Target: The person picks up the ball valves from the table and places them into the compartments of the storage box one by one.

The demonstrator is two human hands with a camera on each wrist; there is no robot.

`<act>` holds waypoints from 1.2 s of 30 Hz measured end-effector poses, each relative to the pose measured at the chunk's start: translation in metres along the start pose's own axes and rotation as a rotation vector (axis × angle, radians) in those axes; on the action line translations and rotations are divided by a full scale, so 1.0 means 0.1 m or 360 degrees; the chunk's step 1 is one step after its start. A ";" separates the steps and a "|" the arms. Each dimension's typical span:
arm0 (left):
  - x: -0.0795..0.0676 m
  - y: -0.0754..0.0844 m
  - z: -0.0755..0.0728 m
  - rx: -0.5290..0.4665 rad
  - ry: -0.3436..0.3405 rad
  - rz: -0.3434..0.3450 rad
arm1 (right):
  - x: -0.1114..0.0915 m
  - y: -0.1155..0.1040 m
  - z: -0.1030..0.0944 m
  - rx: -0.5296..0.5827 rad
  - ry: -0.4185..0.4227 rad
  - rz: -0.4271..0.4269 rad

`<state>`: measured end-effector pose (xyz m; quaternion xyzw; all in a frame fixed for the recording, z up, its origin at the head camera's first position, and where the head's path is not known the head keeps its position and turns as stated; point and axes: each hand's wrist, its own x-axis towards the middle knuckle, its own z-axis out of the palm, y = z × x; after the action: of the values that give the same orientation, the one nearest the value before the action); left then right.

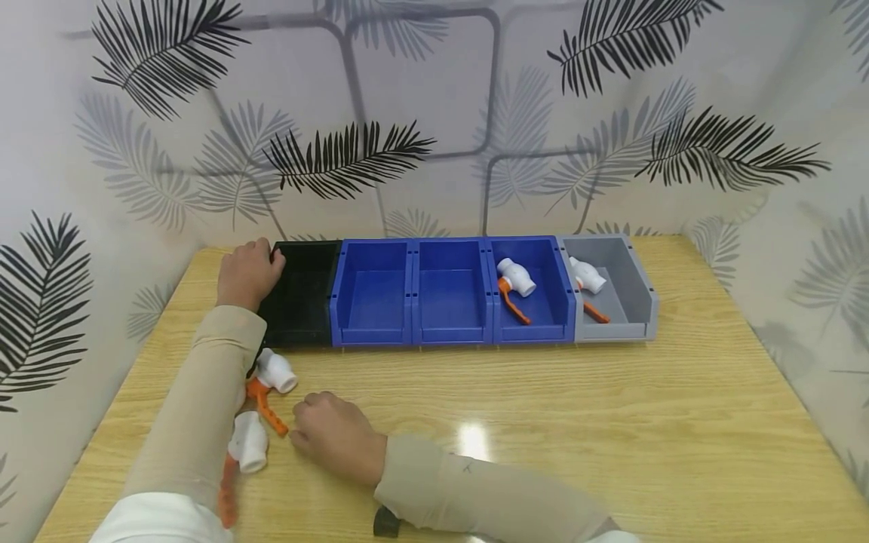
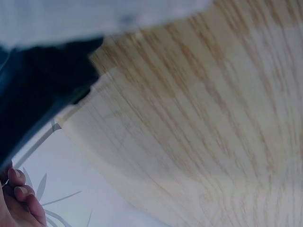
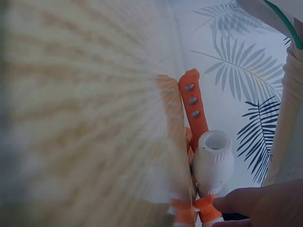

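Note:
At the back left, my left hand (image 1: pixel 247 271) grips the left rim of a black bin (image 1: pixel 299 332), its thumb over the edge. Curled fingers (image 2: pixel 28 201) show beside the dark bin in the left wrist view. Two white ball valves with orange lever handles lie by my left forearm: the farther valve (image 1: pixel 276 371) in front of the black bin, the nearer valve (image 1: pixel 250 441) partly hidden by the sleeve. My right hand (image 1: pixel 336 434), fingers loosely bent and holding nothing visible, is just right of the farther valve's handle. The right wrist view shows a valve (image 3: pixel 214 163) close to that hand.
Joined to the black bin is a row of three blue bins (image 1: pixel 372 337) and a grey bin (image 1: pixel 641 302). One valve (image 1: pixel 519 279) lies in the rightmost blue bin, another valve (image 1: pixel 587 277) in the grey one. A leaf-patterned wall (image 1: pixel 434 113) stands behind the wooden table (image 1: pixel 611 422).

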<state>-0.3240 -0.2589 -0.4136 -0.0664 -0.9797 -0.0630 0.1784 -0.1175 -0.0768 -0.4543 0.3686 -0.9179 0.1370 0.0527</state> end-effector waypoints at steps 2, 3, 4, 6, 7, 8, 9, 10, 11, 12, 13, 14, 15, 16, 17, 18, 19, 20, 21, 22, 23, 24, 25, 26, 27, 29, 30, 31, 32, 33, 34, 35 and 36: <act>0.00 0.00 0.00 0.0000 -0.0007 -0.0002 | 0.02 -0.02 0.02 -0.0003 0.0015 -0.0006; 0.00 0.00 0.01 -0.0001 -0.0004 0.0000 | 0.03 -0.03 0.03 -0.0008 0.0026 -0.0010; 0.00 0.00 0.01 -0.0001 -0.0002 0.0000 | 0.04 -0.04 0.03 -0.0009 0.0035 -0.0010; 0.00 0.00 0.01 0.0001 0.0004 0.0002 | 0.07 -0.08 0.05 -0.0020 0.0043 -0.0007; 0.00 -0.01 0.01 0.0003 0.0008 0.0005 | 0.08 -0.10 0.05 -0.0025 0.0040 0.0000; 0.00 -0.01 0.01 0.0004 0.0010 0.0005 | 0.09 -0.12 0.06 -0.0031 0.0032 0.0006; 0.01 -0.02 0.02 0.0005 0.0013 0.0007 | 0.11 -0.14 0.06 -0.0038 0.0027 0.0010; 0.01 -0.02 0.02 0.0007 0.0009 0.0006 | 0.12 -0.15 0.07 -0.0039 0.0024 0.0012; 0.01 -0.02 0.02 0.0008 0.0004 0.0004 | 0.13 -0.17 0.08 -0.0040 0.0022 0.0014; 0.01 -0.03 0.03 0.0008 0.0001 0.0003 | 0.14 -0.18 0.09 -0.0044 0.0027 0.0016; 0.01 -0.03 0.03 0.0009 -0.0005 -0.0001 | 0.15 -0.19 0.10 -0.0046 0.0038 0.0017; 0.01 -0.03 0.03 0.0009 -0.0011 -0.0003 | 0.15 -0.20 0.11 -0.0051 0.0058 0.0013; 0.01 -0.03 0.03 0.0010 -0.0013 -0.0003 | 0.16 -0.20 0.12 -0.0057 0.0081 0.0011; 0.01 -0.03 0.03 0.0009 -0.0015 -0.0005 | 0.17 -0.20 0.13 -0.0065 0.0101 0.0011; 0.01 -0.03 0.03 0.0009 -0.0016 -0.0005 | 0.17 -0.21 0.13 -0.0074 0.0114 0.0015; 0.01 -0.03 0.03 0.0009 -0.0014 -0.0004 | 0.18 -0.21 0.14 -0.0085 0.0127 0.0015; 0.01 -0.03 0.03 0.0010 -0.0014 -0.0004 | 0.19 -0.21 0.15 -0.0093 0.0135 0.0014; 0.01 -0.02 0.03 0.0008 -0.0012 -0.0003 | 0.20 -0.21 0.16 -0.0097 0.0136 0.0014; 0.01 -0.02 0.02 0.0007 -0.0011 -0.0005 | 0.20 -0.21 0.16 -0.0101 0.0132 0.0016; 0.01 -0.01 0.02 0.0005 -0.0011 -0.0009 | 0.21 -0.20 0.17 -0.0096 0.0127 0.0018; 0.01 -0.01 0.02 0.0003 -0.0011 -0.0011 | 0.22 -0.20 0.17 -0.0087 0.0123 0.0020; 0.01 0.00 0.01 0.0001 -0.0014 -0.0015 | 0.22 -0.20 0.18 -0.0077 0.0120 0.0021; 0.01 0.00 0.01 -0.0002 -0.0021 -0.0020 | 0.22 -0.19 0.18 -0.0068 0.0118 0.0022; 0.01 0.01 0.01 -0.0007 -0.0027 -0.0024 | 0.23 -0.19 0.18 -0.0061 0.0119 0.0024; 0.01 0.01 0.01 -0.0008 -0.0034 -0.0029 | 0.23 -0.18 0.18 -0.0057 0.0123 0.0024; 0.01 0.01 0.01 -0.0013 -0.0047 -0.0034 | 0.22 -0.18 0.18 -0.0059 0.0133 0.0023; 0.01 0.01 0.01 -0.0015 -0.0052 -0.0036 | 0.22 -0.17 0.19 -0.0064 0.0139 0.0020; 0.01 0.01 0.02 -0.0018 -0.0053 -0.0037 | 0.22 -0.17 0.19 -0.0074 0.0146 0.0015; 0.01 0.01 0.02 -0.0017 -0.0051 -0.0035 | 0.22 -0.16 0.19 -0.0083 0.0152 0.0012; 0.01 0.00 0.02 -0.0016 -0.0046 -0.0034 | 0.22 -0.16 0.19 -0.0089 0.0156 0.0007; 0.00 0.00 0.03 -0.0017 -0.0039 -0.0032 | 0.21 -0.16 0.19 -0.0094 0.0160 0.0005; 0.00 -0.01 0.03 -0.0017 -0.0031 -0.0029 | 0.21 -0.16 0.19 -0.0095 0.0161 0.0005; 0.00 -0.01 0.03 -0.0016 -0.0025 -0.0026 | 0.21 -0.15 0.19 -0.0096 0.0162 0.0002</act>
<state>-0.3252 -0.2599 -0.4164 -0.0599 -0.9812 -0.0690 0.1698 -0.1220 -0.1070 -0.4655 0.3589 -0.9180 0.1278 0.1104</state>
